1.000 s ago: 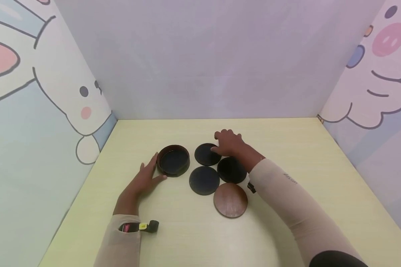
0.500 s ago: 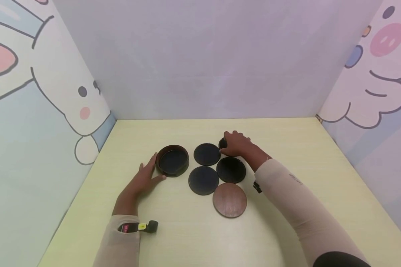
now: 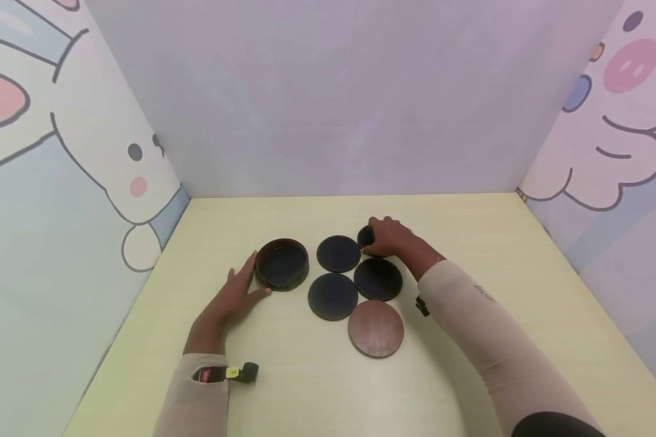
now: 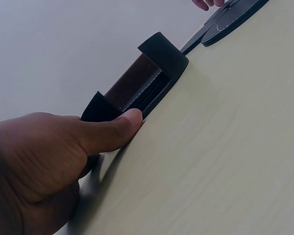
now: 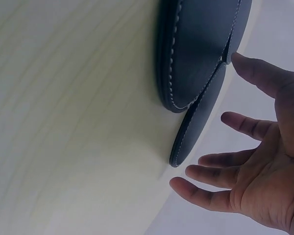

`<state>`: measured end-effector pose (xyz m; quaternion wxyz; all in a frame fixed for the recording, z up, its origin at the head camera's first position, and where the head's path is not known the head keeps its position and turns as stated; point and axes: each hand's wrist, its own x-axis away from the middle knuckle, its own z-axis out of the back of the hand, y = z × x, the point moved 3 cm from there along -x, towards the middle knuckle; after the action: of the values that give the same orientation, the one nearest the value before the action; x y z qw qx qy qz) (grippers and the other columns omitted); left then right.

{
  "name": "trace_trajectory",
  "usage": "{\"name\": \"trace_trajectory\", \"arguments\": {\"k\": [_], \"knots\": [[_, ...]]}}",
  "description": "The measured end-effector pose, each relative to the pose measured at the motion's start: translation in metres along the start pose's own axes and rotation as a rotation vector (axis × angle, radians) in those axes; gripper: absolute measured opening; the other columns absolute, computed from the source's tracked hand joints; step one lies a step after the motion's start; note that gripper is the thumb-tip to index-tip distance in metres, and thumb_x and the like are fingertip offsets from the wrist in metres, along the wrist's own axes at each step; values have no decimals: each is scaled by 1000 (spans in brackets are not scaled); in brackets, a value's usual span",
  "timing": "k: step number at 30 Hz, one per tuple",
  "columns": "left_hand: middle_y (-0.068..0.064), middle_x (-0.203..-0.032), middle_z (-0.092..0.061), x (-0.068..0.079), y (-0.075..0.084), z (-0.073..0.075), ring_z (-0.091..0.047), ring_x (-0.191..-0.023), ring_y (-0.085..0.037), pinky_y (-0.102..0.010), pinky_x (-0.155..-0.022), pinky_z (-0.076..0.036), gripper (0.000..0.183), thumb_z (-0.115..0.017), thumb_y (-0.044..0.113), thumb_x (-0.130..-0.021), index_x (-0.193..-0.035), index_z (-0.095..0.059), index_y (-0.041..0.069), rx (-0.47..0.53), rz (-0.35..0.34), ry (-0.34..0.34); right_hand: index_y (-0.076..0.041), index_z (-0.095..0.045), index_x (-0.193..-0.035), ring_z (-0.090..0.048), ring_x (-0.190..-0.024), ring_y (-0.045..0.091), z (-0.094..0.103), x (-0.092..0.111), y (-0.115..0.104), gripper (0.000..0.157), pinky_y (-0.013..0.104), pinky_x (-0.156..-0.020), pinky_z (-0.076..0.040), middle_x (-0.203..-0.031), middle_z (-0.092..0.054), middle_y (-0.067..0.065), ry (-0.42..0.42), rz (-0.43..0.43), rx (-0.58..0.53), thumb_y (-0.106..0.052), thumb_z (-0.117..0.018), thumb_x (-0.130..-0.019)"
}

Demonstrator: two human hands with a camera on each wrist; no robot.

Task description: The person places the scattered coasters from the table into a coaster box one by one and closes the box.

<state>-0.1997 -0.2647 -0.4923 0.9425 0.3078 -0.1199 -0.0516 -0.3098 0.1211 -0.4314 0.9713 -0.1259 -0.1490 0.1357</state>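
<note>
A round black coaster holder with a brown inner wall stands left of centre. My left hand holds its left side, and the left wrist view shows the thumb against the wall beside a cut-out. Dark discs inside suggest stacked coasters. My right hand hovers over the far-right black coaster, covering most of it. In the right wrist view its fingers are spread and apart from the white-stitched coasters. Around that hand lie black coasters and, nearest me, a brown one.
Everything sits on a pale wood-grain table. A plain greyish wall rises along its back edge. Cartoon-printed panels close in both sides. A small strapped camera is on the left wrist.
My right hand has moved right, off the back-middle coaster to the far-right one, whose left edge now shows. Over the last half second it hardly moves. The left hand and holder stay put.
</note>
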Motion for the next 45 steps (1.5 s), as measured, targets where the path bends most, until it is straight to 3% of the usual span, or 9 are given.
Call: {"name": "trace_trajectory", "arguments": {"k": [18,34,40,45], "knots": [[-13,-185,-10,1,1,0,6,-165,-63,-83,-128,-11,103,-71,48,-105,-178,-2,26,11,-3,0,-2,-53,-148,-67,-128,45,-5,-4,-1,67,57,-106,-58,-137,-68,25,-46,2,-4,-37,-78,-98],[-12,-185,-11,1,-1,0,6,-165,-62,-82,-129,-11,103,-71,49,-105,-178,-2,27,10,-6,9,-4,-52,-153,-60,-130,50,-4,-8,8,69,62,-107,-54,-141,-65,26,-32,27,60,-42,-72,-100],[-11,-186,-11,1,0,0,6,-165,-63,-83,-128,-12,101,-71,47,-106,-178,-3,26,12,-17,17,-5,-55,-143,-62,-124,47,-2,-10,15,60,61,-104,-54,-135,-66,26,-15,35,27,-43,-70,-100],[-13,-185,-11,1,1,0,6,-165,-63,-83,-128,-12,102,-71,47,-105,-178,-3,26,9,-15,14,-5,-53,-151,-61,-129,48,-2,-11,19,65,61,-107,-53,-141,-64,27,-9,42,-13,-43,-69,-100]]}}
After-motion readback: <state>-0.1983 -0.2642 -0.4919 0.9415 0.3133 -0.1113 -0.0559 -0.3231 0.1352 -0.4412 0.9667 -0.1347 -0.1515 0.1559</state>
